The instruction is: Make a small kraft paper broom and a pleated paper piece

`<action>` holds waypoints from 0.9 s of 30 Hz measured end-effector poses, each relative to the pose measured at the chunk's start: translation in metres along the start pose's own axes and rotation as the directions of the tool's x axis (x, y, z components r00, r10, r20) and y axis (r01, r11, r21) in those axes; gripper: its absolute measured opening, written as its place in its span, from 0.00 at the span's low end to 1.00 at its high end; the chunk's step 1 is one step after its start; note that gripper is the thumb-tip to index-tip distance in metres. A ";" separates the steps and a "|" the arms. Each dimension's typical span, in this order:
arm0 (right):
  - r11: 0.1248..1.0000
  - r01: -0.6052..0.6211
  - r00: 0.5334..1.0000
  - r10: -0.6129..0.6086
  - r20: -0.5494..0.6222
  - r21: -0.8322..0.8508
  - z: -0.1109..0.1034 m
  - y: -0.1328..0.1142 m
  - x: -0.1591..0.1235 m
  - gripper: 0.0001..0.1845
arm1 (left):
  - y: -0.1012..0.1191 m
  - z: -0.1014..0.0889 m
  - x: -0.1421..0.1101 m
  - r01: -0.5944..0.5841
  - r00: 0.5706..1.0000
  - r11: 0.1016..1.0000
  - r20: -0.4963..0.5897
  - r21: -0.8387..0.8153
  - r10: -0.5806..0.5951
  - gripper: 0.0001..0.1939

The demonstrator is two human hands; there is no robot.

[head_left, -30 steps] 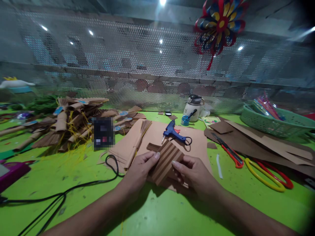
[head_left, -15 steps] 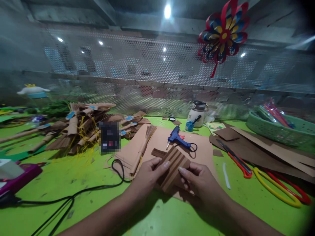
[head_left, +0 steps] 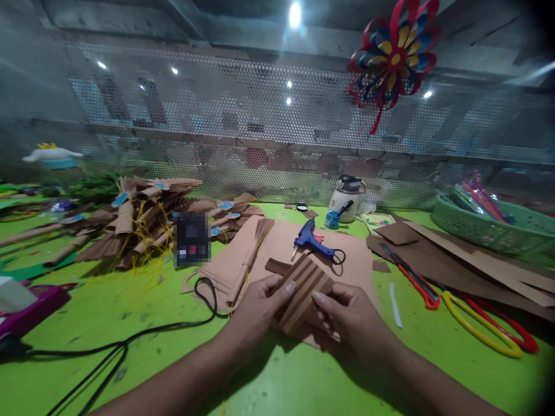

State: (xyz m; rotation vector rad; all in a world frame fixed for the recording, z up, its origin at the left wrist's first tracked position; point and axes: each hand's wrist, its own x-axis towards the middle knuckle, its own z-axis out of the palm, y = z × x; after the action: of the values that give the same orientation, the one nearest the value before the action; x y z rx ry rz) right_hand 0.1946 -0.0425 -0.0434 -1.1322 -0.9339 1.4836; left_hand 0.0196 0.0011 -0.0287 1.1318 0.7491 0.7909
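Note:
Both my hands hold a pleated piece of brown paper (head_left: 303, 289) just above a tan paper sheet (head_left: 355, 254) on the green table. My left hand (head_left: 255, 309) pinches its left side with thumb on top. My right hand (head_left: 347, 315) grips the right side, fingers curled under it. A blue glue gun (head_left: 313, 241) lies on the tan sheet just beyond the pleated paper.
A heap of rolled brown paper pieces with yellow strands (head_left: 134, 222) fills the left. A black cable (head_left: 130, 341) crosses the near left. Red scissors (head_left: 416, 283), yellow and red loops (head_left: 489, 323), brown sheets (head_left: 468, 254) and a green basket (head_left: 494, 228) lie right. A white jar (head_left: 344, 199) stands behind.
My hands have stayed on the pleated paper, with the thumbs shifting slightly. The view has tilted a little, so the table things sit lower in the frame.

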 end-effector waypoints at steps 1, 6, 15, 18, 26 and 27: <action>1.000 -0.003 1.000 0.003 0.003 0.000 0.000 0.000 0.000 0.23 | 0.000 0.001 0.000 -0.003 1.000 1.000 0.002 0.001 0.003 0.21; 1.000 -0.016 1.000 0.016 0.025 -0.012 0.000 0.000 0.001 0.22 | -0.002 0.002 0.000 0.009 1.000 1.000 0.011 -0.027 -0.009 0.22; 1.000 -0.008 1.000 0.008 0.019 -0.026 0.001 -0.001 0.000 0.23 | -0.002 0.003 0.000 0.022 0.999 0.999 0.032 -0.041 -0.021 0.23; 1.000 -0.016 1.000 0.017 0.015 -0.022 0.001 -0.002 0.000 0.23 | -0.002 0.003 0.000 0.001 0.999 1.000 0.037 -0.019 -0.001 0.22; 1.000 -0.017 1.000 0.017 0.012 -0.015 0.000 -0.001 0.000 0.22 | -0.003 0.003 -0.001 0.013 0.998 1.000 0.062 -0.006 -0.012 0.22; 1.000 -0.021 1.000 0.021 0.011 -0.009 0.000 -0.001 0.000 0.22 | -0.003 0.003 0.000 0.006 0.998 1.000 0.060 -0.001 -0.006 0.22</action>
State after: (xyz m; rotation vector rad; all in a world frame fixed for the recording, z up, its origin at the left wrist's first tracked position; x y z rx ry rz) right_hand 0.1949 -0.0427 -0.0422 -1.1451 -0.9398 1.5051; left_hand 0.0220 -0.0012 -0.0306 1.1467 0.7016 0.7486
